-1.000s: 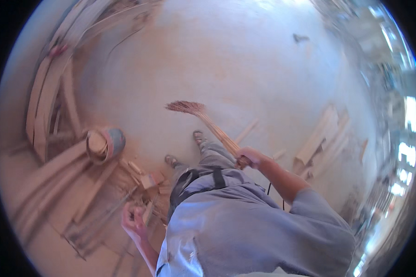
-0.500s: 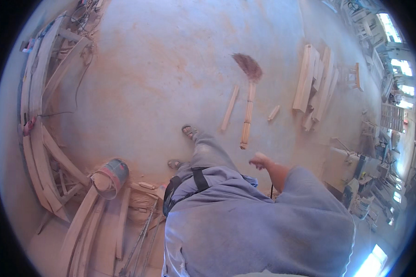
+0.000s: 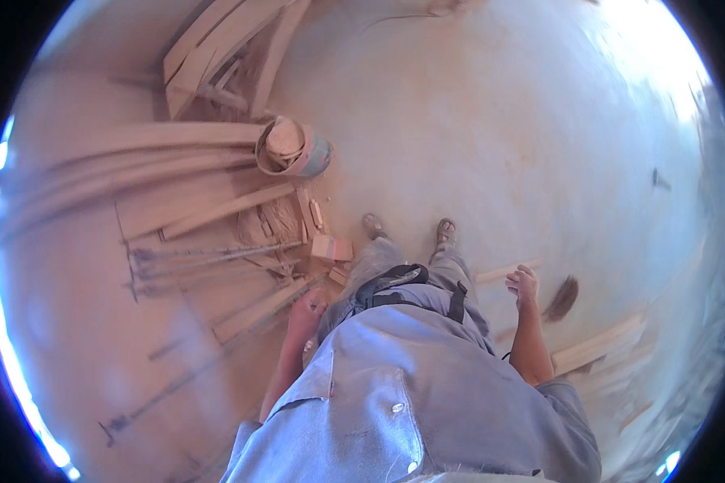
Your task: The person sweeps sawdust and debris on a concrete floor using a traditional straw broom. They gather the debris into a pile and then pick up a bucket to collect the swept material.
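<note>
My left hand hangs beside my left hip, its fingers blurred and partly hidden. Near it on the floor lie wooden offcuts and a pale box-like block. On the other side, my right hand is held out from my hip, its fingers loosely bent and a little apart, with nothing seen in them. Beyond that hand a narrow wooden strip lies on the floor. The brown bristle head of a broom is to the right of it, apart from my fingers; its handle is mostly hidden.
A bucket full of wood scraps stands ahead on the left, against long planks. Metal bar clamps lie to my left. Curved wooden pieces lean at the far left. Timber beams rest at the right.
My view and body have turned to the left, so the bucket, planks and clamps sit nearer the middle. My left hand has come into view. The broom now appears at the right of my right hand.
</note>
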A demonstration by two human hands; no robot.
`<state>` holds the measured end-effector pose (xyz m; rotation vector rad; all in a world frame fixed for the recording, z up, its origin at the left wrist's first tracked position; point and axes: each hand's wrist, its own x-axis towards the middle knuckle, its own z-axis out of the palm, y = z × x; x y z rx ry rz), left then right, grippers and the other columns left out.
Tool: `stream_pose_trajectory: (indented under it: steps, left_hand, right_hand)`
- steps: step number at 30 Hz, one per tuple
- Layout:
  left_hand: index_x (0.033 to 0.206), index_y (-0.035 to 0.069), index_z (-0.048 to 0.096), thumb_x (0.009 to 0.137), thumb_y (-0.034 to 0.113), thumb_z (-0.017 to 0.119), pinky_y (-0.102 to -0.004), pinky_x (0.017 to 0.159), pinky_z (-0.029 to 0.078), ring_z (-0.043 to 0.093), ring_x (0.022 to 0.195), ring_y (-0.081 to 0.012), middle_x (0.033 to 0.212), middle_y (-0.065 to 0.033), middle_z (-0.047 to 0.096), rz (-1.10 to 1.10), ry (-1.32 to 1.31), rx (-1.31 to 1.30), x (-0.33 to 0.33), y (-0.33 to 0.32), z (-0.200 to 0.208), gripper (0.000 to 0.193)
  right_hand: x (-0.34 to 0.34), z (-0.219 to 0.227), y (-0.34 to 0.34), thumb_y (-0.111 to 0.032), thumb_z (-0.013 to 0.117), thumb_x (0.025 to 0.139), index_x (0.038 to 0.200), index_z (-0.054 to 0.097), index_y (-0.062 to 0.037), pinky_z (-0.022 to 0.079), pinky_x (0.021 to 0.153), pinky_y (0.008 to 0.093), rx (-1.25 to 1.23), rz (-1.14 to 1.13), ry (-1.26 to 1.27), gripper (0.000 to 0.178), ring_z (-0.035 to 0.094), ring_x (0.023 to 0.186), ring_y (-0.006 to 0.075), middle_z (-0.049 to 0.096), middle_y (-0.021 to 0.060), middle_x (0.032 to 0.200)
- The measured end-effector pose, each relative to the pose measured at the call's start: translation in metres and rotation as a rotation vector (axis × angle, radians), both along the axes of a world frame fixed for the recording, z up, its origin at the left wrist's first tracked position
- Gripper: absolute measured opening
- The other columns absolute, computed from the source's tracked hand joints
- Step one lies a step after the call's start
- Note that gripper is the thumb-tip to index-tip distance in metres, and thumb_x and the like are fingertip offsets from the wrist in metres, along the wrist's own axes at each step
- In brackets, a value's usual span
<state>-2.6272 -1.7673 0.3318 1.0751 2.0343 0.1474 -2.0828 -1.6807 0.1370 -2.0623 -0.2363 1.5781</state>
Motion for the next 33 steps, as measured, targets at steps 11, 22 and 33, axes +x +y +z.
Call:
stream_pose_trajectory:
  steps: [11, 22, 33]
  left_hand:
    - [0.112, 0.005, 0.066, 0.088, 0.034, 0.062, -0.0438, 0.087, 0.048, 0.064, 0.1, -0.0343, 0.102, -0.019, 0.068, 0.554, -0.171, 0.055, -0.111, -0.161, -0.11, 0.038]
    - [0.125, 0.004, 0.059, 0.085, -0.003, 0.055, -0.0289, 0.068, 0.052, 0.065, 0.078, -0.0165, 0.09, -0.0101, 0.069, 1.08, -0.339, 0.234, -0.349, -0.084, -0.144, 0.041]
    - [0.119, -0.004, 0.057, 0.087, 0.002, 0.056, -0.0337, 0.074, 0.054, 0.066, 0.076, -0.0222, 0.083, -0.0125, 0.067, 1.024, -0.277, -0.053, -0.222, -0.219, -0.184, 0.033]
  right_hand:
    - [-0.152, -0.049, 0.11, -0.017, 0.053, 0.086, 0.125, 0.053, -0.0108, 0.05, 0.055, 0.0308, -0.035, 0.394, 0.146, 0.039, 0.065, 0.065, 0.02, 0.066, 0.0122, 0.083]
    - [-0.527, 0.001, 0.211, -0.02, 0.057, 0.088, 0.127, 0.055, 0.0005, 0.055, 0.065, 0.0333, -0.046, 1.171, 0.018, 0.043, 0.068, 0.074, 0.0227, 0.068, 0.0159, 0.091]
    - [-0.742, -0.138, 0.331, -0.041, 0.042, 0.099, 0.136, 0.043, -0.0069, 0.05, 0.086, 0.0529, -0.279, 0.592, 0.403, 0.05, 0.059, 0.104, 0.0417, 0.056, 0.0288, 0.121]
